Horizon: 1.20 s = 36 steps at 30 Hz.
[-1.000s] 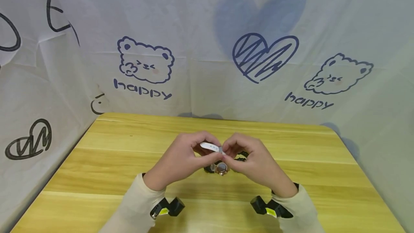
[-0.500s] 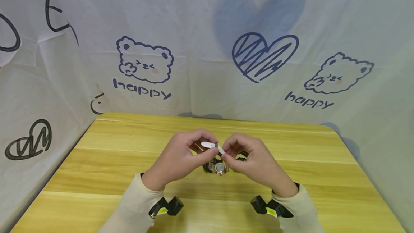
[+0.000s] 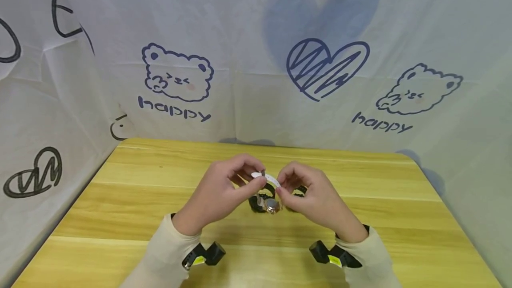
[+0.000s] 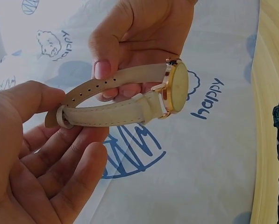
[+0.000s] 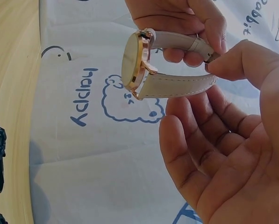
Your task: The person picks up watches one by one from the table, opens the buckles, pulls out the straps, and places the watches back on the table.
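Note:
A wristwatch [image 4: 179,88] with a white strap [image 4: 111,114] and rose-gold case is held up above the table, its strap closed in a ring. My left hand [image 3: 226,186] pinches the strap near its tip, where a keeper loop [image 4: 64,116] goes round it. My right hand [image 3: 314,192] pinches the strap farther along, thumb by the row of holes in the left wrist view. The case [image 3: 272,205] hangs below both hands. My other fingers lie loosely bent under the strap. The fingertips hide part of the buckle end.
Black watches [image 3: 257,203] lie on the wooden table [image 3: 168,217] behind and below the held watch; another dark strap [image 3: 301,190] shows by my right hand. A printed white cloth [image 3: 248,101] hangs at the table's far edge.
My left hand has shifted slightly left and up, away from the right. The loop has moved along the strap toward its tip, and less strap sticks out past it.

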Tool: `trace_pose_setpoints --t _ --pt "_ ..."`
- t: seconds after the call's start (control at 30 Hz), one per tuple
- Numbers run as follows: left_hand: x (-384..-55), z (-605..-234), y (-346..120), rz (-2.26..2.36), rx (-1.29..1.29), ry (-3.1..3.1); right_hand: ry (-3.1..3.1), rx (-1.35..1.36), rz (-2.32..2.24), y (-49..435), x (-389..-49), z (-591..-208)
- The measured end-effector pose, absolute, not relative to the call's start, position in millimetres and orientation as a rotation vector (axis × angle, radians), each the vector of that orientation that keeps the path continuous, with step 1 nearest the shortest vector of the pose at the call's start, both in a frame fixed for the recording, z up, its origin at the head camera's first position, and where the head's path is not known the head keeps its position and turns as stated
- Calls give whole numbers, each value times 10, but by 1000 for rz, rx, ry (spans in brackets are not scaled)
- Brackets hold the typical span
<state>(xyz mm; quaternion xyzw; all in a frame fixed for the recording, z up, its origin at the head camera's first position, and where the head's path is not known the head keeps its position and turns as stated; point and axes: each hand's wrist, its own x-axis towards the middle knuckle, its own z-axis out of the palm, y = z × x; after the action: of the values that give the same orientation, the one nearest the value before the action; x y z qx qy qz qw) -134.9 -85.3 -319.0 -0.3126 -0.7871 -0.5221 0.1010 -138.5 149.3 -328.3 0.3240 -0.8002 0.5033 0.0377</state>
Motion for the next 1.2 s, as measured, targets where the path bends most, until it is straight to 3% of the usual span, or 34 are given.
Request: trace_pose_setpoints --t 0.73,1.2 --pt "-1377 -3152 -904 -1442 -707 -2320 -2508 612 1522 1492 -1410 -3271" --pt "-1386 -3144 -903 -1156 -742 -2390 -2525 614 1504 1465 -1436 -3293"
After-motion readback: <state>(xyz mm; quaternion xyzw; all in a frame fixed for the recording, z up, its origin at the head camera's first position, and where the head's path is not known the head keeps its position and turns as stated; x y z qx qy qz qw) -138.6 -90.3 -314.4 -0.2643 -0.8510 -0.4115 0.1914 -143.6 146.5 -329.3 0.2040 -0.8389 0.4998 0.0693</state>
